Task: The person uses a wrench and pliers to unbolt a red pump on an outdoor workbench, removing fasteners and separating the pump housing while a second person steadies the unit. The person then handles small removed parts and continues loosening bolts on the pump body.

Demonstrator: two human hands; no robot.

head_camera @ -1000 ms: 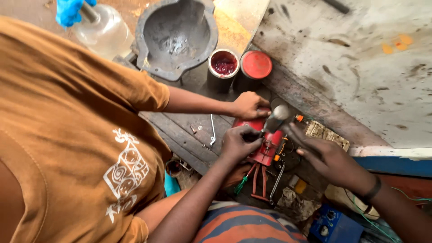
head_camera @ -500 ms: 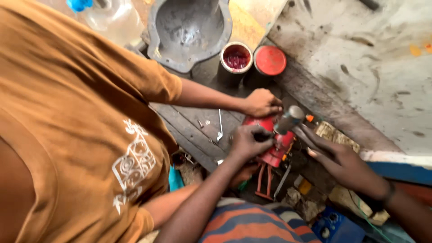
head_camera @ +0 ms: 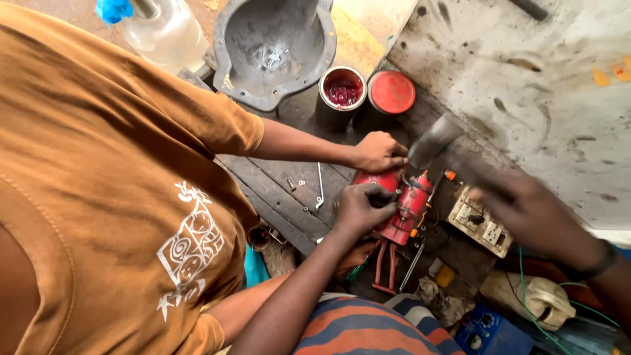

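Closest in, my left hand [head_camera: 361, 209] is closed over the near end of the red unit [head_camera: 401, 207]. The fingers are curled tight around it and pinching something small and dark against its top, though I can't tell what that bit is. The red unit lies on the dark wooden worktop [head_camera: 276, 190], and everything else is placed off it. To its right, my right hand [head_camera: 532, 213] is blurred but wrapped around the handle of the hammer [head_camera: 434, 141], whose head hangs just above the unit's far end. A co-worker's hand [head_camera: 378, 151] grips that far end from the left, really close to the hammer head. My take is short, square taps rather than big swings, with both holding hands clamped low and knuckles off the strike spot, since a glancing hit lands on fingers. A beige socket block [head_camera: 480, 220] sits just right of the unit, so watch for bounce. Beyond the unit are an open tin of red paste [head_camera: 342, 92] and its red lid [head_camera: 392, 92], with a grey metal casting [head_camera: 273, 46] farther back.
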